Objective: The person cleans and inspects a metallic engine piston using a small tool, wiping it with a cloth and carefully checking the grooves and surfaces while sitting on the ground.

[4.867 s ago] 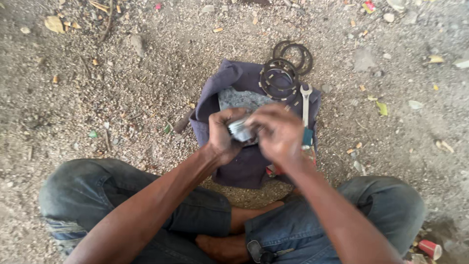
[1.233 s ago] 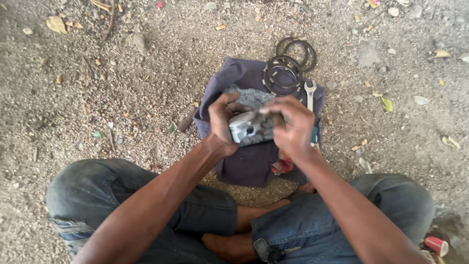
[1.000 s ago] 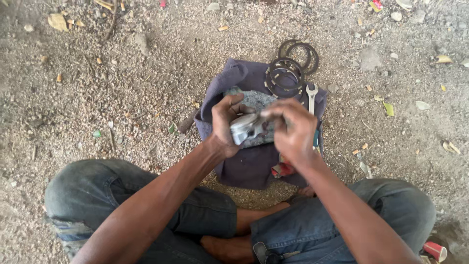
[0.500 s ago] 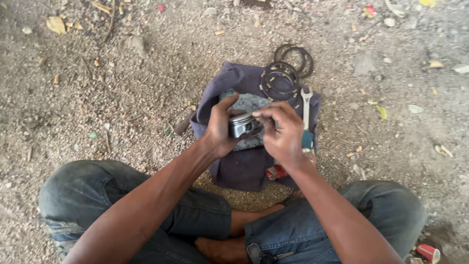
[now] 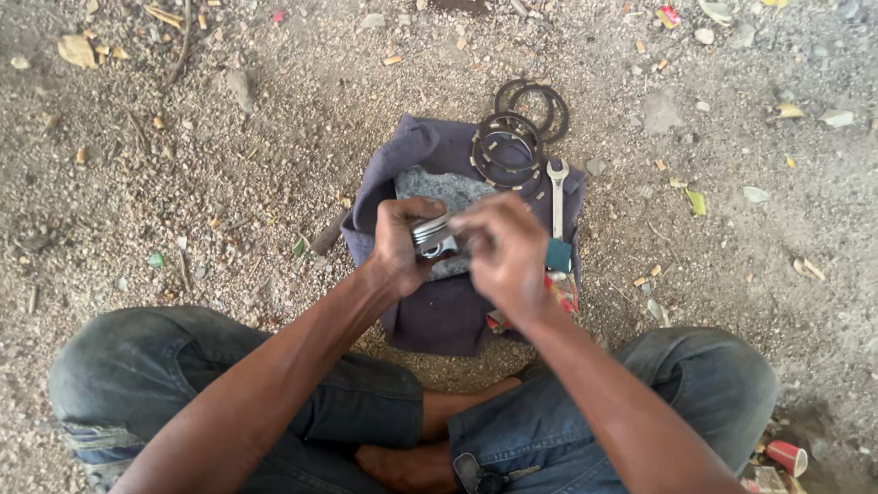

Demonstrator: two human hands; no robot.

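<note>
Metal part: a small silvery cylinder-shaped piece [image 5: 433,235], held up over the purple cloth [image 5: 439,306], above that cloth's middle.
Left hand: the left hand [image 5: 400,245] is closed around the metal part from its left side, fingers curled over the top.
Right hand: the right hand [image 5: 506,249] meets the metal part from its right side, fingertips pinched at its end; it looks blurred, so the exact grip is hard to read.
Cloth: spread on the gravel ground [image 5: 183,183] in front of the person's crossed legs; a grey rag [image 5: 439,187] lies on its upper half, just beyond the hands.
Rings: dark toothed rings [image 5: 506,146] rest on the cloth's far right corner, another pair [image 5: 540,103] just off it on the ground.
Spanner: a silver spanner [image 5: 556,194] lies along the cloth's right edge, near the right hand.
</note>
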